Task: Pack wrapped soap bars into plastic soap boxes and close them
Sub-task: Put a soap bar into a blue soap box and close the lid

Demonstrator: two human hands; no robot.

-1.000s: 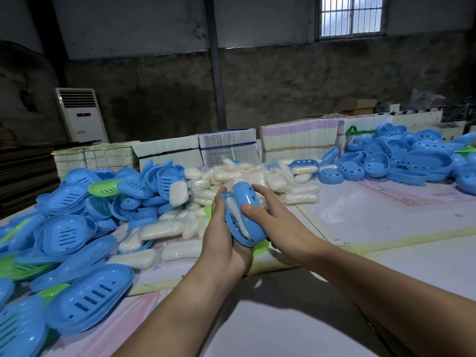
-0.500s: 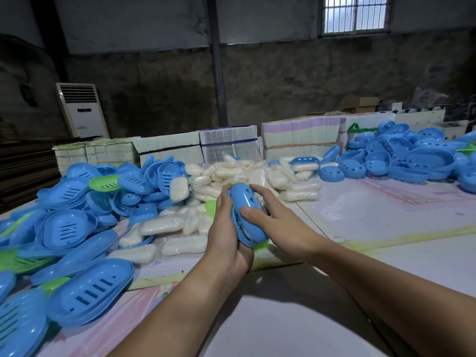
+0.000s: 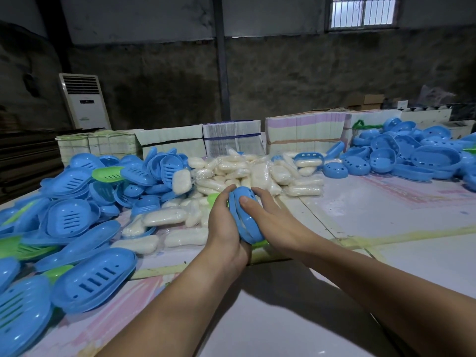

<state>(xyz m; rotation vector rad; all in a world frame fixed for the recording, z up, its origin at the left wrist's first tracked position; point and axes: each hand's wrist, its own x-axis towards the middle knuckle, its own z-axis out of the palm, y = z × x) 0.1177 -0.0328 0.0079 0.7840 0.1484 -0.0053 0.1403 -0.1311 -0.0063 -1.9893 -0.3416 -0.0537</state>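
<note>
I'm seeing my left hand (image 3: 223, 228) gripping the blue soap box (image 3: 244, 215) at frame centre from its left side, fingers curled round it, while my right hand (image 3: 268, 217) is clamping the right side, thumb lying across the lid; a second ago the two halves were gaping with white soap showing, now they're sitting nearly together with only a thin seam, so I'm judging this box as almost snapped shut. The box is standing on edge, tilted, held above the table (image 3: 386, 202), in front of the pile of wrapped soap bars (image 3: 247, 171), glossy and oval with small holes.
</note>
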